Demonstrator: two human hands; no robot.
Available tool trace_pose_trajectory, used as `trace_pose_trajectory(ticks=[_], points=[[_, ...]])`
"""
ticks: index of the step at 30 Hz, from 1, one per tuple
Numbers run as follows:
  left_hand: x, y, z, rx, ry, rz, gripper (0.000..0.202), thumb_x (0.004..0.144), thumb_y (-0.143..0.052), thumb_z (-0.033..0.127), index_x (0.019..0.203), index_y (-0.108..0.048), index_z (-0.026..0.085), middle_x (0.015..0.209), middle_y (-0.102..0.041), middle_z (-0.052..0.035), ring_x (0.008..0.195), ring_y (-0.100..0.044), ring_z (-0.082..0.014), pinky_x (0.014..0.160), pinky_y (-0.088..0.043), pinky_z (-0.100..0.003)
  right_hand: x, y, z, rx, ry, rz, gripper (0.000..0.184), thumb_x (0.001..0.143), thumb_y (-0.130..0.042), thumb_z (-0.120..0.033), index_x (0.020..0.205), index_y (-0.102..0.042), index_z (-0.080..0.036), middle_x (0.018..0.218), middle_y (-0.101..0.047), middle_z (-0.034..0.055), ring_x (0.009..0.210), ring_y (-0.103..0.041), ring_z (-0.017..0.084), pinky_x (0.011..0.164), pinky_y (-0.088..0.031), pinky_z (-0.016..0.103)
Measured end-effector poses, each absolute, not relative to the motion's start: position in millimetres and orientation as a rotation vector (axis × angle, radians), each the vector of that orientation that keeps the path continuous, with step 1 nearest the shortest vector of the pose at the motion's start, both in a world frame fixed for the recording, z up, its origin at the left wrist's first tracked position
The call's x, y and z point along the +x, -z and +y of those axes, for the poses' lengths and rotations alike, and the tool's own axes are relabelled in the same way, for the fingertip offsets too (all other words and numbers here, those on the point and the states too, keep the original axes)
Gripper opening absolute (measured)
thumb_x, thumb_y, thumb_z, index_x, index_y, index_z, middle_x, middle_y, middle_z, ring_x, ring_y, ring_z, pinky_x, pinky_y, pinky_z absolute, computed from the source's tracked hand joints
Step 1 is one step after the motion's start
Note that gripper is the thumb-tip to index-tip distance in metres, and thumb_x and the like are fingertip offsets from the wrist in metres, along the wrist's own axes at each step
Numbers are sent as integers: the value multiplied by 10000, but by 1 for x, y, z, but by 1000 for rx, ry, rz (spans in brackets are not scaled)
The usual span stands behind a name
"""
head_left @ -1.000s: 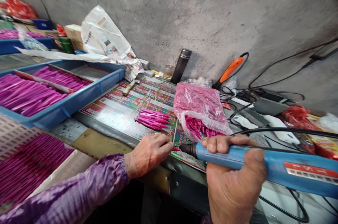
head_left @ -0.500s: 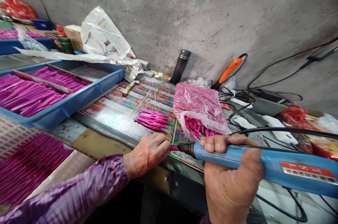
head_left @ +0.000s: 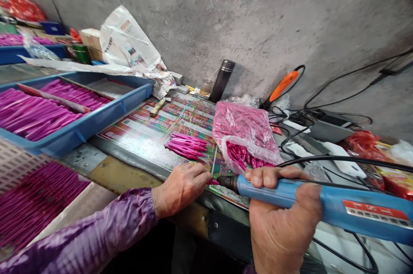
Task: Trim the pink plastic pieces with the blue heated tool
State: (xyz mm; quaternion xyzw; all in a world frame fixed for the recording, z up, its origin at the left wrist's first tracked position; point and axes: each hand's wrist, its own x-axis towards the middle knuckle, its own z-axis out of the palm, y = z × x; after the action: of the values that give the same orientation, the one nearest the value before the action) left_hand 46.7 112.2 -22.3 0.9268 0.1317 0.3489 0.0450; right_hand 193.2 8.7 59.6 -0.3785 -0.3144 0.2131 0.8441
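My right hand [head_left: 280, 209] is wrapped round a blue electric screwdriver [head_left: 329, 201], held level with its black nose pointing left. My left hand [head_left: 183, 188] pinches a slim magenta piece [head_left: 213, 182]; only its end shows, meeting the screwdriver's tip, and the fingers hide the rest. Just beyond the left hand, a small pile of similar magenta pieces [head_left: 187, 146] lies on the printed mat [head_left: 135, 136]. Behind the screwdriver's nose rests an open clear plastic bag [head_left: 245, 123] full of small magenta parts.
At left stand a divided blue tray [head_left: 112, 117] of magenta pieces and a pale basket [head_left: 19, 153] holding more. A small hammer [head_left: 158, 107], a dark flask [head_left: 222, 80] and an orange-handled tool [head_left: 284, 85] lie farther back. Black cables [head_left: 290, 132] tangle at right.
Almost nothing differs. Both hands hold the same pose, with the screwdriver's tip still at the magenta piece; the whole view has shifted very slightly.
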Motion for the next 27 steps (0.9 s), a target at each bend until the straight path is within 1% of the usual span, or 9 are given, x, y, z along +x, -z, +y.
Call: trace_pose_trajectory(ticks=[3,8,13,16,18,20,23,27], points=[[45,22,112,2830,-1087,394,243,1064,-447,182,1027,-683,140,952,-735,-75,861,-701,-182,769,-574,-287,195,-60,7,-806,-428,-659,265,847,-657,-477,829,-571,-227,647,-499,-54,602,-503,127,650,-496,313],[42,19,112,2883,-1057,403,277,1071,-404,155,1060,-681,157,931,-727,-62,819,-682,-157,712,-540,-259,197,-61,5,-824,-392,-648,237,864,-631,-453,839,-567,-227,655,-496,-50,619,-501,130,657,-497,309],[42,16,112,2855,-1157,427,282,1082,-416,201,1002,-682,155,883,-722,-53,765,-675,-151,676,-524,-259,200,-59,4,-848,-349,-637,256,868,-626,-468,831,-559,-224,658,-487,-50,627,-508,132,659,-493,308],[42,16,113,2828,-1227,426,312,1087,-399,208,955,-675,151,872,-726,-57,771,-686,-153,683,-531,-258,199,-56,5,-863,-338,-638,229,882,-613,-443,841,-561,-224,672,-507,-46,637,-521,133,669,-499,310],[42,16,114,2821,-1279,424,304,1083,-404,201,951,-673,150,865,-730,-56,758,-687,-155,665,-527,-259,198,-54,6,-870,-342,-646,225,879,-620,-436,841,-567,-221,668,-515,-45,632,-527,133,665,-503,313],[42,16,114,2821,-1316,429,268,1076,-425,196,987,-674,149,881,-737,-55,750,-686,-156,647,-519,-259,196,-53,7,-871,-346,-651,227,872,-632,-434,838,-569,-218,657,-519,-47,619,-525,131,656,-503,312],[41,16,114,2813,-1309,475,233,1069,-449,201,1033,-673,146,902,-736,-61,771,-688,-160,661,-524,-259,193,-51,9,-873,-360,-658,246,861,-657,-445,835,-564,-219,645,-531,-50,606,-532,130,649,-505,311],[40,12,112,2841,-1235,539,258,1063,-439,186,964,-676,156,848,-704,-48,694,-641,-154,603,-484,-258,190,-49,12,-875,-388,-670,266,856,-685,-456,845,-564,-219,644,-548,-49,601,-539,129,646,-503,310]])
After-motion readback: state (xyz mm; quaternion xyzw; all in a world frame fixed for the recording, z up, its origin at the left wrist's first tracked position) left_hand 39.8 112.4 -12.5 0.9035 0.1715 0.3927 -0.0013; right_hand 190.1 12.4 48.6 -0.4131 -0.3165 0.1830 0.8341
